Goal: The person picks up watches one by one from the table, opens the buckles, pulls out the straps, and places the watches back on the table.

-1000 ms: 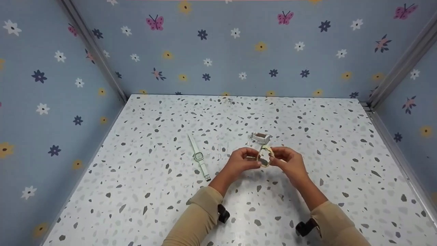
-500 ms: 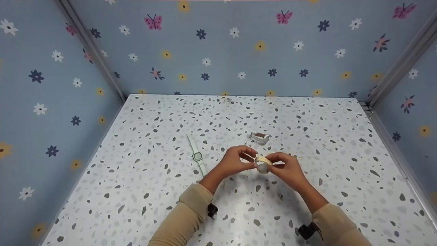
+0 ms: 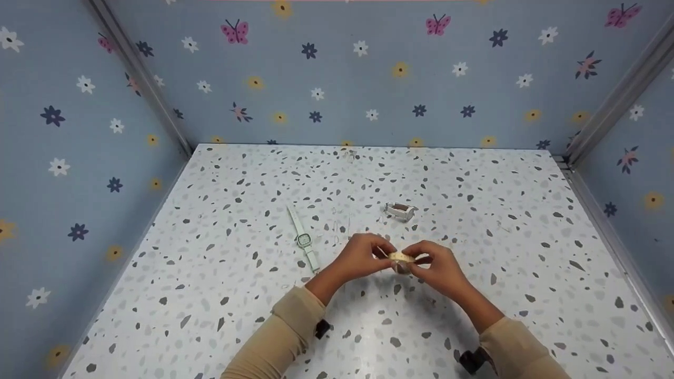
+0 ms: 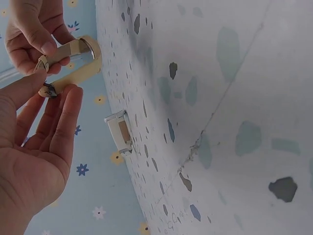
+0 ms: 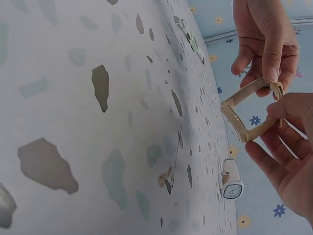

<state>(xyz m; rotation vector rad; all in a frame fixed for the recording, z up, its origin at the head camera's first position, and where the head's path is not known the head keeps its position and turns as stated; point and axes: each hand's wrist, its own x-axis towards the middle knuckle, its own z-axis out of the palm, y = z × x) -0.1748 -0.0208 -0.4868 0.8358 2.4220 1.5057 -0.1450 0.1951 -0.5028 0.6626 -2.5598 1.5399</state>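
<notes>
Between my two hands a cream wristwatch (image 3: 401, 257) is held above the speckled table, its strap bent round into a loop. My left hand (image 3: 360, 257) pinches it from the left with thumb and fingers. From the other side my right hand (image 3: 438, 266) pinches the strap. The right wrist view shows the strap loop (image 5: 257, 131) with the fingertips at its buckle end. In the left wrist view part of the strap (image 4: 80, 73) shows past the fingers. The watch's dial face cannot be made out.
A white watch (image 3: 401, 211) with its strap looped rests on the table beyond my hands. To the left lies a pale green watch (image 3: 304, 240), strap stretched out. Patterned blue panels (image 3: 347, 73) wall the table (image 3: 263, 326) at the back and sides.
Both hands have drawn the cream watch a little closer to me and tilted it, so its loop looks flatter from above. The white and green watches stay put.
</notes>
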